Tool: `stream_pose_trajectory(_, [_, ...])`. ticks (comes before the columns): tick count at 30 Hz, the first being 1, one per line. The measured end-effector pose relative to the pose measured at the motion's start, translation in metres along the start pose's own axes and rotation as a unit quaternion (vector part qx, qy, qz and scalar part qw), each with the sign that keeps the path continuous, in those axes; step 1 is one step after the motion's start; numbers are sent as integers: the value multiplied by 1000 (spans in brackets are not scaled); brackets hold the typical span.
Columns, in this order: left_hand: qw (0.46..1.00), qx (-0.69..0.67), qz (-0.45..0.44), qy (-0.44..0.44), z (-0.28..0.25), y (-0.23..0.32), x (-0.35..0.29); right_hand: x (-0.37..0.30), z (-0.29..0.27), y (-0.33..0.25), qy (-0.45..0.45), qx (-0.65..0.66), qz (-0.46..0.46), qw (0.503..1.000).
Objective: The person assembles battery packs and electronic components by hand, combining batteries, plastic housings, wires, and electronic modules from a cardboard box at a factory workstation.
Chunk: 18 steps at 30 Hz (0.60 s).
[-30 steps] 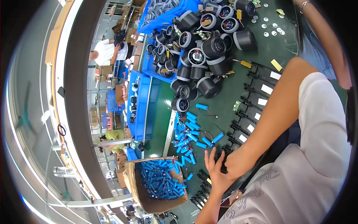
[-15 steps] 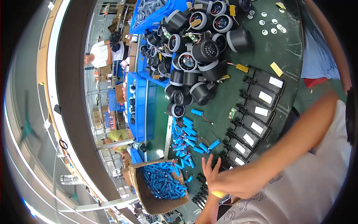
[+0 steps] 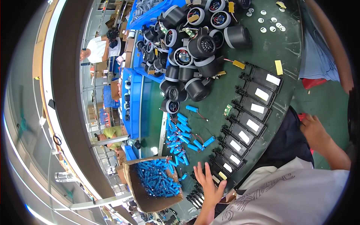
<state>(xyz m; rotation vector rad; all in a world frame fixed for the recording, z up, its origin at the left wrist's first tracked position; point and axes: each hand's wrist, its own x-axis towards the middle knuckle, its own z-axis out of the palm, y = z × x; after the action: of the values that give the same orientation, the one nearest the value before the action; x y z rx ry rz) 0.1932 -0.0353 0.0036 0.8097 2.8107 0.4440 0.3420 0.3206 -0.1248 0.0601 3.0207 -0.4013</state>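
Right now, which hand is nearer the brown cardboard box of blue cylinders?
Left. The left hand is just right of the box; the right hand is farther right, past the green table's edge.

Grey rings (image 3: pixel 147 8) heaped in a blue bin (image 3: pixel 152 19), scattered white discs (image 3: pixel 278 25), a white-topped worker (image 3: pixel 96 50) over there, a yellow-green-topped person (image 3: pixel 112 132), a green fan (image 3: pixel 23 123)

A pale grey shirt (image 3: pixel 296 198) with a dark line print (image 3: pixel 258 190), bare hands (image 3: pixel 211 189), and seemingly dark trousers (image 3: pixel 290 138).
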Motion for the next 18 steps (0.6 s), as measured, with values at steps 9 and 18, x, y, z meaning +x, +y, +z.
stream_pose_trajectory(9, [999, 26, -12, 46, 15, -33, -26, 72, -79, -72, -91, 325, -309, 889])
stream_pose_trajectory(18, [998, 36, -43, 35, 13, -28, -20, 104, -74, -144, 117, 386, -482, 777])
